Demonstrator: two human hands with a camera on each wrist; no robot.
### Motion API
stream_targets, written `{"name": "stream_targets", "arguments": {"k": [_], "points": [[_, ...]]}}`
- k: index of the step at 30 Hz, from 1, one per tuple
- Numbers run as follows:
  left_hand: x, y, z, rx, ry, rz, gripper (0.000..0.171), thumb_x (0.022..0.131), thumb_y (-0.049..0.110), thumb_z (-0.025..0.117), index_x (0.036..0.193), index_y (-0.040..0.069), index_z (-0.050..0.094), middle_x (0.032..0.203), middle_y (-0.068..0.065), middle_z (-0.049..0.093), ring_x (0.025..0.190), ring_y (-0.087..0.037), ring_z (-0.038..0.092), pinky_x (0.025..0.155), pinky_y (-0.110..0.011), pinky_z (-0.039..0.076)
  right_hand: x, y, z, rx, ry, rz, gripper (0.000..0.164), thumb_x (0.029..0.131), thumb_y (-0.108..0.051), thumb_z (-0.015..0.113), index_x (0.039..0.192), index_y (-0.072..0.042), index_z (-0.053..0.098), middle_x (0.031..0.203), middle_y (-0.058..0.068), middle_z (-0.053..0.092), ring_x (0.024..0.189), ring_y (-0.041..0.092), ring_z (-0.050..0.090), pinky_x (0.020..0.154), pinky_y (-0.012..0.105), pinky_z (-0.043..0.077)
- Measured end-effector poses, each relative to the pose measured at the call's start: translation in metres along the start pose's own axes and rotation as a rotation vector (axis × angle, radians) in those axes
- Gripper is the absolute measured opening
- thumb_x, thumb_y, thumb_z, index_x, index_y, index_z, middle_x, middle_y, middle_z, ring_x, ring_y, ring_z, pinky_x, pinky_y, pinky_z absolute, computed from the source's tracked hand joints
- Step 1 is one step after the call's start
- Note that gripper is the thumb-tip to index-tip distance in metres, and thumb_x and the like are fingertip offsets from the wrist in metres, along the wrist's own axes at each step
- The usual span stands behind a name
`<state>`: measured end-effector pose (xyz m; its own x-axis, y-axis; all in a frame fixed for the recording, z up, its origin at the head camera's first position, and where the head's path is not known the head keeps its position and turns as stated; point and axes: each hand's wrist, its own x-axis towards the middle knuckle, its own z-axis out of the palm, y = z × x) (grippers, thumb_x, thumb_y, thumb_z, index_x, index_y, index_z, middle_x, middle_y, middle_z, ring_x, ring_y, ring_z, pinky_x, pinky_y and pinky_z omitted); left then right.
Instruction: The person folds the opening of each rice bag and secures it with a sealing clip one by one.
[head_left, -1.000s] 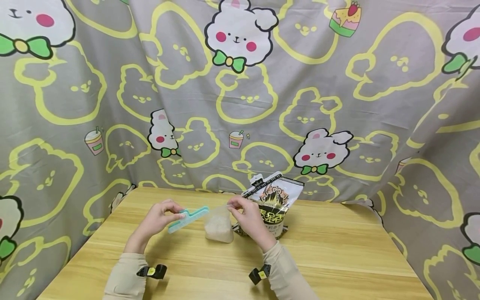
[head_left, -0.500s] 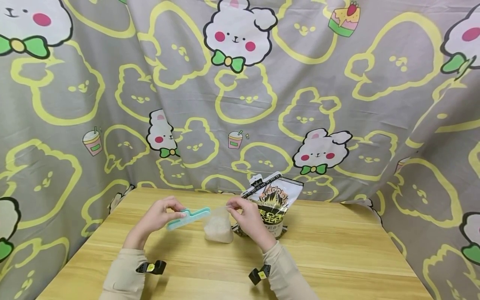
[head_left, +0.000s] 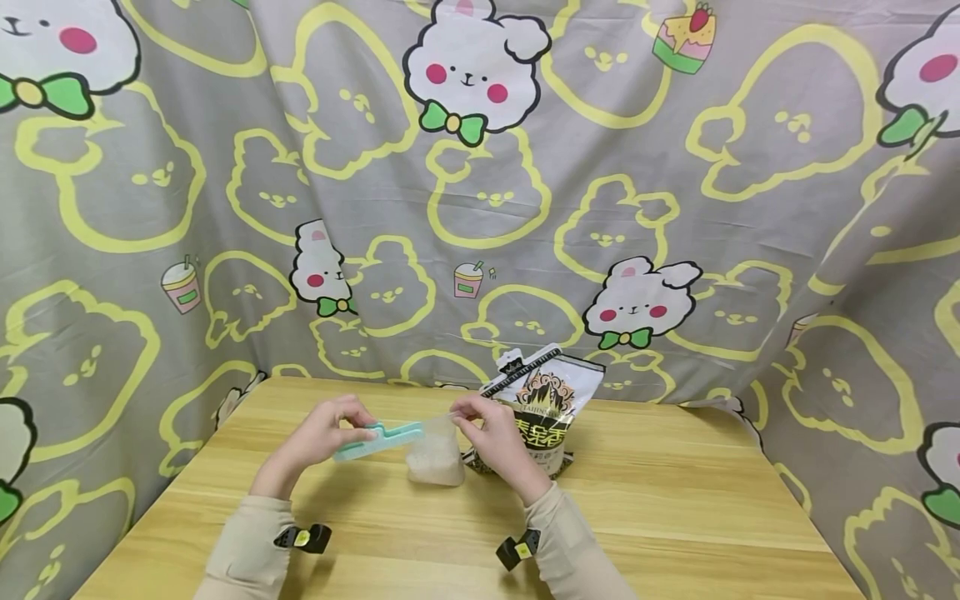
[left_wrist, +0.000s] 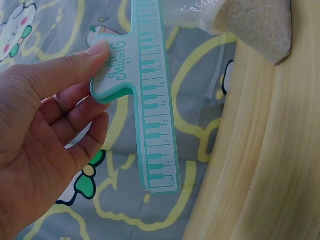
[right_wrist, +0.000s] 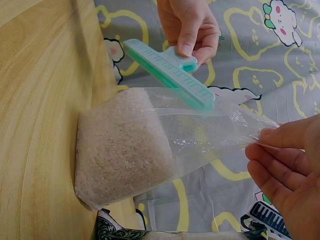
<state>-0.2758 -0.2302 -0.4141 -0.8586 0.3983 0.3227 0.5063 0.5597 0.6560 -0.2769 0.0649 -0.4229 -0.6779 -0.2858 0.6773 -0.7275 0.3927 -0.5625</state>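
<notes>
My left hand (head_left: 328,432) pinches the handle of a mint-green bag clip (left_wrist: 155,110), which is printed with piano keys, ruler numbers and "Music". Upright on the table stands a clear plastic bag of rice (right_wrist: 125,145), its empty upper part drawn up. Thumb and fingers of my right hand (right_wrist: 290,165) pinch the bag's gathered top. In the right wrist view, the clip's far end overlaps the edge of the clear film. Whether film lies between the clip's jaws, I cannot tell.
Just behind my right hand stands a larger printed rice bag (head_left: 551,400), black, white and gold. A white-and-black clip (head_left: 517,367) sits across its slanted top. The wooden table (head_left: 675,500) meets a grey cartoon-print curtain (head_left: 495,208) at the back and sides.
My left hand has brought the clip slightly right, against the upper part of the clear rice bag, and its tip has dipped. My right hand keeps its pinch on the bag's top.
</notes>
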Motion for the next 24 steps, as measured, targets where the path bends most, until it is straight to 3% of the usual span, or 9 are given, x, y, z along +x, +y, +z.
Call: {"name": "stream_targets", "arguments": {"k": [13,24], "points": [[0.003,-0.002,0.01,-0.034,0.06,0.028,0.006,0.081,0.015,0.077,0.086,0.016,0.075,0.083,0.002,0.064,0.08,-0.004,0.054,0.072,-0.023,0.043,0.0,0.001,0.0,-0.003,-0.003,0.002,0.008,0.085,-0.004,0.071,0.093,-0.006,0.07,0.087,0.008,0.075,0.077,0.018,0.071,0.067,0.02,0.055],[0.004,-0.001,0.015,-0.072,0.058,0.015,0.006,0.082,0.016,0.077,0.088,0.016,0.074,0.086,0.001,0.063,0.082,-0.005,0.056,0.075,-0.024,0.045,0.0,0.001,0.0,-0.002,-0.003,0.009,0.008,0.085,-0.005,0.071,0.093,-0.006,0.07,0.087,0.008,0.075,0.078,0.018,0.071,0.067,0.027,0.057]]}}
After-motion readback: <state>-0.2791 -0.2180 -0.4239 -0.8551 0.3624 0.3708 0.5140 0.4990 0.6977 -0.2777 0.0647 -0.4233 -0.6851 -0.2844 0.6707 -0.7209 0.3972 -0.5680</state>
